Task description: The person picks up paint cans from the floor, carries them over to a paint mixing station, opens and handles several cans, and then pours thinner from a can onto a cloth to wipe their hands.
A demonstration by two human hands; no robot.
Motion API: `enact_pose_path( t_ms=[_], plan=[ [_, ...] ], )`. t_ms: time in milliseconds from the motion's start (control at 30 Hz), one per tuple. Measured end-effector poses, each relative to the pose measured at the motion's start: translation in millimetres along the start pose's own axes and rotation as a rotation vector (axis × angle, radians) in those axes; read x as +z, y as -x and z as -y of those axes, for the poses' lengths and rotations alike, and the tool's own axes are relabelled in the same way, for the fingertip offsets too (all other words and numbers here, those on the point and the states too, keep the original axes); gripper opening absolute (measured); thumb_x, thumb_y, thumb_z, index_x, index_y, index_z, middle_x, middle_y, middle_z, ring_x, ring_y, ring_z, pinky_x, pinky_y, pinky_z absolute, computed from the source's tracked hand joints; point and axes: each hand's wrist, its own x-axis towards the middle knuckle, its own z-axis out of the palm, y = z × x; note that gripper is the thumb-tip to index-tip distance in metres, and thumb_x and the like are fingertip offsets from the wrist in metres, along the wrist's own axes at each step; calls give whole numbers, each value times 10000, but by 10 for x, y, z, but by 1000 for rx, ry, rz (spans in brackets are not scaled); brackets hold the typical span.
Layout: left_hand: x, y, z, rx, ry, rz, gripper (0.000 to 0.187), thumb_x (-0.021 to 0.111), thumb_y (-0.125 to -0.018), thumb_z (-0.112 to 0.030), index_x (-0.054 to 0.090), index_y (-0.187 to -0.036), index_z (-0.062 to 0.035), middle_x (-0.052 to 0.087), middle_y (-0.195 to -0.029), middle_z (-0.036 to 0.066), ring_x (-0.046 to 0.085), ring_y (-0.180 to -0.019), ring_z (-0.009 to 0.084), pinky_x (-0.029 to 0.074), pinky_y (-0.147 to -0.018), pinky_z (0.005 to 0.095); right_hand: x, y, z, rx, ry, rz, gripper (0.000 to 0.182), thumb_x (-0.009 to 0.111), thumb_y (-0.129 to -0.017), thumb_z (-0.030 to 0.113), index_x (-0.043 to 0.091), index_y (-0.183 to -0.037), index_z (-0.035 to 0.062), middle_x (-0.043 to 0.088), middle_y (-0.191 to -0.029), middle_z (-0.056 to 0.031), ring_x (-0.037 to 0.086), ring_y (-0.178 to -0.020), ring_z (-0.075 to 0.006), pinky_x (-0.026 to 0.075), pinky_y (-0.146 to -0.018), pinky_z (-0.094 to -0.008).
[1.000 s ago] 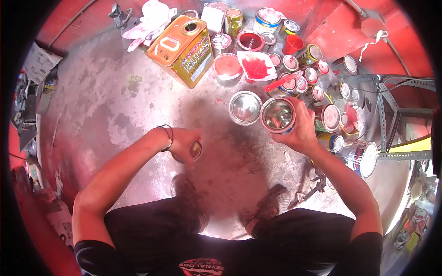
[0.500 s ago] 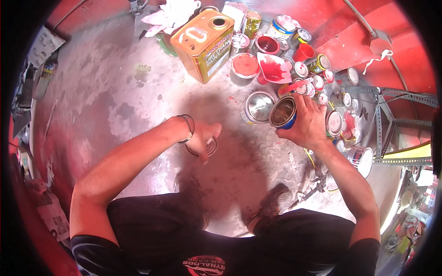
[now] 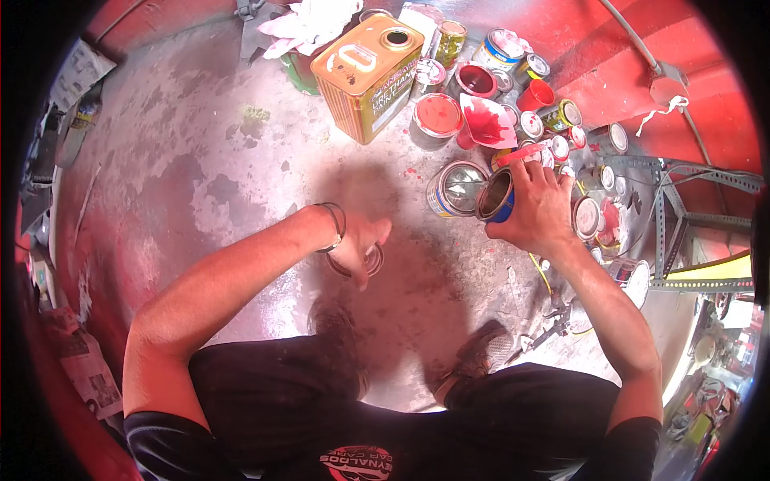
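Observation:
My right hand (image 3: 539, 207) is wrapped round a small blue paint can (image 3: 496, 196). The can leans to the left, its open mouth right at the edge of a wider can with a shiny metal top (image 3: 463, 189). In my left hand (image 3: 355, 247) is a round can lid (image 3: 373, 261), gripped from above low over the floor and partly hidden by the fingers. A red-stained strip (image 3: 523, 152) shows just behind the fingers of my right hand.
A large urethane paint tin (image 3: 353, 88) stands at the back. Beside it are a can with a red-smeared lid (image 3: 437, 117), a red-stained paper funnel (image 3: 489, 122) and several smaller cans. A perforated metal frame (image 3: 672, 210) stands on the right, near cables on the floor.
My right hand has tipped the blue can further left toward the wider can. My left hand still has the lid at nearly the same spot. The whole view has shifted slightly.

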Motion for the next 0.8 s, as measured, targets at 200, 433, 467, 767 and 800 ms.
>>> enact_pose_path(
  t_ms=[200, 433, 467, 767, 800],
  plan=[
    [101, -37, -39, 29, -17, 25, 939, 1006, -715, -398, 454, -1391, -50, 763, -1063, 146, 753, -1052, 330, 588, -899, 419, -14, 0, -19, 6, -57, 12, 1079, 964, -620, 491, 498, -1506, 90, 629, -1360, -181, 645, -1286, -377, 409, -1094, -591],
    [97, -134, -225, 305, 182, -215, 886, 972, -795, -370, 427, -1412, -42, 686, -1219, 201, 720, -1126, 358, 566, -966, 451, 437, 195, -529, 44, -579, -79, 1114, 1023, -644, 481, 479, -1560, 157, 663, -1435, -124, 619, -1341, -350, 395, -1149, -577],
    [67, -131, -310, 356, 170, -274, 876, 966, -807, -365, 424, -1414, -41, 673, -1242, 209, 716, -1136, 362, 563, -976, 454, 478, 237, -570, 52, -563, -100, 1117, 1024, -640, 492, 486, -1555, 143, 666, -1430, -126, 617, -1345, -344, 392, -1153, -577],
    [-32, -276, -1028, 471, 189, -382, 901, 962, -822, -391, 412, -1449, -50, 611, -1431, 218, 645, -1338, 380, 537, -1094, 473, 1391, 654, -812, 247, -1290, -92, 1169, 1056, -719, 252, 348, -1612, -6, 578, -1507, -147, 580, -1421, -239, 478, -1208, -407],
    [10, -348, -1045, 537, 178, -427, 900, 960, -820, -387, 412, -1453, -56, 583, -1509, 220, 629, -1377, 395, 532, -1119, 471, 1491, 672, -843, 251, -1366, -68, 1184, 1052, -725, 234, 322, -1622, -22, 559, -1521, -152, 574, -1427, -240, 476, -1213, -413]
  ],
)
